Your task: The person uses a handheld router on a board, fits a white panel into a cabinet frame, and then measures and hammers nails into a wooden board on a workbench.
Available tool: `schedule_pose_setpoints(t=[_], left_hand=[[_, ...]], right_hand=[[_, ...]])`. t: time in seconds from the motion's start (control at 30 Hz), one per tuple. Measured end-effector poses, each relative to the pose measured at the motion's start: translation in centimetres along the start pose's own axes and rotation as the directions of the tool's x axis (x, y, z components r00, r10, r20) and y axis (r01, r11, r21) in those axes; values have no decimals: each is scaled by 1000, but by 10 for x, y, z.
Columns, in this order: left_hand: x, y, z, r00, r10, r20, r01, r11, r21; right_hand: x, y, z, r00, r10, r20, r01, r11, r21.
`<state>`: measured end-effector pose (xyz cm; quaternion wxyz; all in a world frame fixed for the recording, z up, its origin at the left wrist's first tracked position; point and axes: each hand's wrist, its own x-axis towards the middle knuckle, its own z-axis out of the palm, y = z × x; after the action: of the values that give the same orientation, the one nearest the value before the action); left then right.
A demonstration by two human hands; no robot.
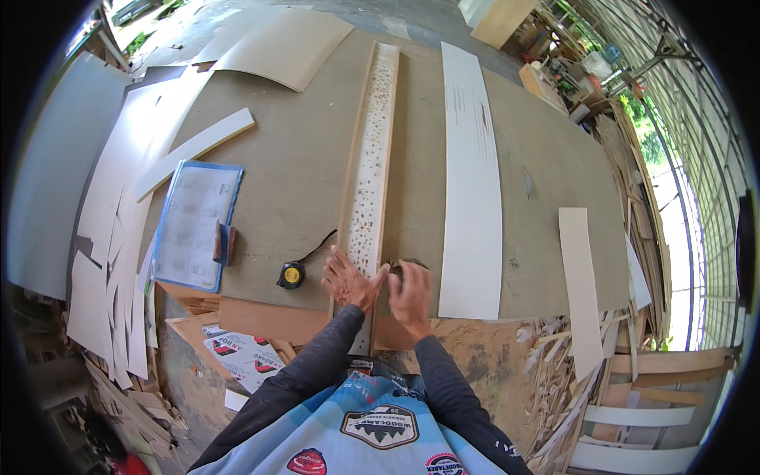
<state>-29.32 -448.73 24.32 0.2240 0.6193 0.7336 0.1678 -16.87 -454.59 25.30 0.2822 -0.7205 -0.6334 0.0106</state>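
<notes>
A long, narrow wooden piece (372, 158) runs away from me down the middle of the worktable; its white face is dotted with small brownish patches between raised wooden edges. My left hand (352, 281) lies on its near end, fingers spread. Against its right edge, my right hand (412, 297) is closed with fingers bent over a dark, rounded object (413, 262), mostly hidden, whose kind I cannot make out. A black and yellow tape measure (292, 275) with a strap rests left of my left hand.
The brown worktable (285, 174) carries a white board (471, 190) on the right and a blue-edged document folder (194, 226) on the left. A white strip (198, 150) lies beyond the folder. Thin sheets (277, 47) cover the far left corner. Wood offcuts (546, 372) pile up at the near right.
</notes>
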Motion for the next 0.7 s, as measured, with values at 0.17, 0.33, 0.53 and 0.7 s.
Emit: schedule_pose_setpoints(t=[0.17, 0.33, 0.53, 0.7], left_hand=[[50, 1, 9, 985, 82, -155, -93, 994, -62], [150, 5, 27, 928, 337, -162, -349, 935, -58], [189, 27, 22, 946, 324, 9, -324, 946, 14], [194, 16, 21, 950, 301, 78, -298, 953, -48]], right_hand=[[-68, 28, -28, 932, 348, 104, -335, 934, -124], [-70, 4, -24, 907, 382, 178, -387, 922, -6], [-43, 38, -20, 565, 589, 578, -822, 457, 339], [-34, -13, -34, 736, 516, 438, -658, 395, 641]])
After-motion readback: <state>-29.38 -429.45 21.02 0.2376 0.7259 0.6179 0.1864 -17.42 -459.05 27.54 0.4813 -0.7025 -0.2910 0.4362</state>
